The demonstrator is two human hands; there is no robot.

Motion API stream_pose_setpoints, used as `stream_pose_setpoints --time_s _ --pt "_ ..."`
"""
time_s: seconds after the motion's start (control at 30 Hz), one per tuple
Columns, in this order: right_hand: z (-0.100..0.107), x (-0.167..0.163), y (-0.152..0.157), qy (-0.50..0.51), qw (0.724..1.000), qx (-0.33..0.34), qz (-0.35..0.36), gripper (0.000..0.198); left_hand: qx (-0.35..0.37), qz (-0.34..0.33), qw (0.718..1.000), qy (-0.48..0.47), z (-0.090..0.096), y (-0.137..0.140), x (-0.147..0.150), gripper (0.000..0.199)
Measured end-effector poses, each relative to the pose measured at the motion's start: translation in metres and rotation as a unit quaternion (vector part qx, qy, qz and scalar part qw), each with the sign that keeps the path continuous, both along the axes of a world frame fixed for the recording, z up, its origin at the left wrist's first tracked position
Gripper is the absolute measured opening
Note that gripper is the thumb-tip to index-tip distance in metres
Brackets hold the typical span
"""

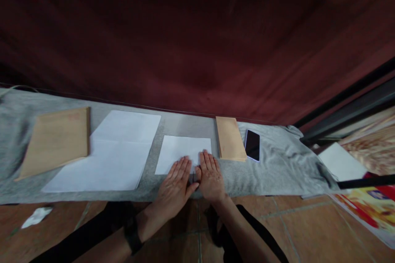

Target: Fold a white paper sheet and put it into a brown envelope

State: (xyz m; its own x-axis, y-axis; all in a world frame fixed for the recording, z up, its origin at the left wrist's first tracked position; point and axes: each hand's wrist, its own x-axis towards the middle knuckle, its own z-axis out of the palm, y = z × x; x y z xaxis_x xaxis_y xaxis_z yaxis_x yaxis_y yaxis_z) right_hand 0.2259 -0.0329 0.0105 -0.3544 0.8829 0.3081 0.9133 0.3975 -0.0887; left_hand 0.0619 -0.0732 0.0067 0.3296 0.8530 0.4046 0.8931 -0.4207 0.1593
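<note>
A white sheet of paper (pixel 182 148), seemingly folded to a smaller size, lies in the middle of the grey cloth. My left hand (pixel 175 185) rests flat on its near edge, fingers stretched forward. Beside it, my right hand (pixel 211 176) lies flat over the near right corner, and the two thumbs almost meet. Neither hand grips anything. To the left are larger white sheets (pixel 117 164), partly covered by a big brown envelope (pixel 61 135). Close to my right hand sits a stack of smaller brown envelopes (pixel 230 137).
A phone (pixel 252 145) lies right of the small envelopes. Grey cloth (pixel 277 168) covers the narrow surface, with a dark red curtain-like backdrop (pixel 197 49) behind it. A dark metal frame (pixel 348 107) stands at right. A scrap of white paper (pixel 37 217) lies on the tiled floor.
</note>
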Motion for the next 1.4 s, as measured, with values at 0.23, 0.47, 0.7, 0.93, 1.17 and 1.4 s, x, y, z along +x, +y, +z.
stream_pose_setpoints --time_s 0.23,0.47,0.7,0.93,1.17,1.4 --pt "0.000 -0.001 0.000 -0.007 1.000 -0.011 -0.007 0.052 0.011 0.041 0.999 0.020 -0.003 -0.007 -0.011 0.081" --pt "0.003 -0.003 -0.003 0.042 0.999 -0.022 -0.006 0.052 0.003 0.058 0.998 0.020 0.002 -0.009 -0.024 0.084" --pt "0.014 -0.011 -0.016 0.058 0.991 -0.056 0.106 0.052 -0.013 0.030 0.998 0.052 0.010 -0.010 -0.024 0.063" --pt "0.005 -0.009 -0.018 0.051 0.993 -0.029 0.102 0.051 0.000 0.015 0.997 0.070 0.012 -0.011 -0.024 0.056" --pt "-0.002 -0.007 -0.017 0.040 0.998 0.003 0.042 0.055 0.006 0.059 0.998 0.033 0.003 -0.005 -0.032 0.065" --pt "-0.011 0.000 -0.014 0.041 0.998 0.029 0.023 0.059 0.008 0.088 0.996 0.010 0.000 -0.003 -0.040 0.074"
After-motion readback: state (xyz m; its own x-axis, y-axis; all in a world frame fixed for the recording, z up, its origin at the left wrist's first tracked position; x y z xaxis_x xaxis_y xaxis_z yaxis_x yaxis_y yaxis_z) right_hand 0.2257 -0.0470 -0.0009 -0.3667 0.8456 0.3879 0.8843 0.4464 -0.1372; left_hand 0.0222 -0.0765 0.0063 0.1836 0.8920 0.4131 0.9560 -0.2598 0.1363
